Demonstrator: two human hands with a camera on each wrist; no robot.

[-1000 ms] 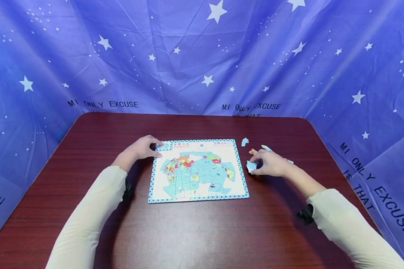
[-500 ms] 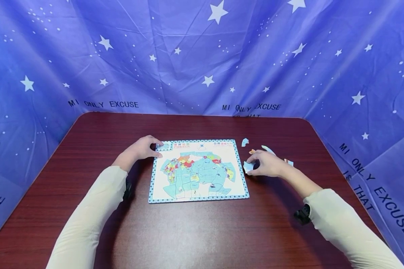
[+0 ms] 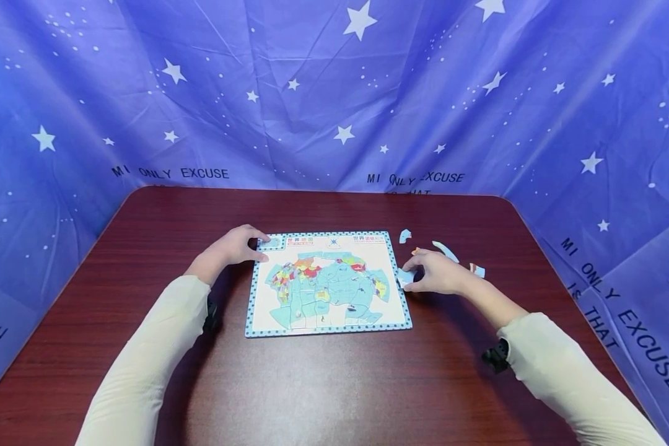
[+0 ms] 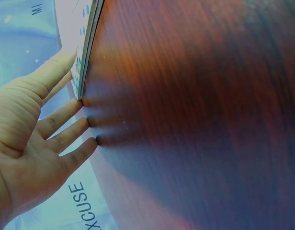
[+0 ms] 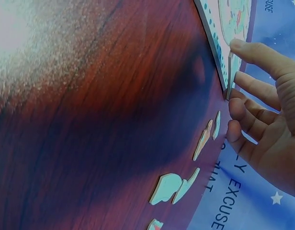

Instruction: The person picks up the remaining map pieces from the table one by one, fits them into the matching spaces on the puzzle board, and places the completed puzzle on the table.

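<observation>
A world-map jigsaw board (image 3: 262, 303) with a dotted blue border lies on the table, its map largely filled with coloured pieces. At the board's upper left corner rests my left hand (image 3: 234, 246), thumb on the border and the other fingertips down at its edge; the left wrist view shows those fingers (image 4: 68, 136) spread and nearly straight. My right hand (image 3: 439, 274) pinches a pale blue puzzle piece (image 3: 406, 277) between thumb and fingers, over the board's right border. In the right wrist view, that puzzle piece (image 5: 230, 72) appears edge-on beside the thumb.
Loose pieces lie right of the board: a blue one (image 3: 405, 236) near its upper right corner, a long curved one (image 3: 445, 251) behind my right hand, and a blue-and-red one (image 3: 477, 271) beyond it. A starry blue curtain (image 3: 312, 124) hangs behind the dark red table (image 3: 312, 396).
My right hand has slid left with the pale blue puzzle piece, from the bare table to the board's right border. The left hand and the board have stayed put.
</observation>
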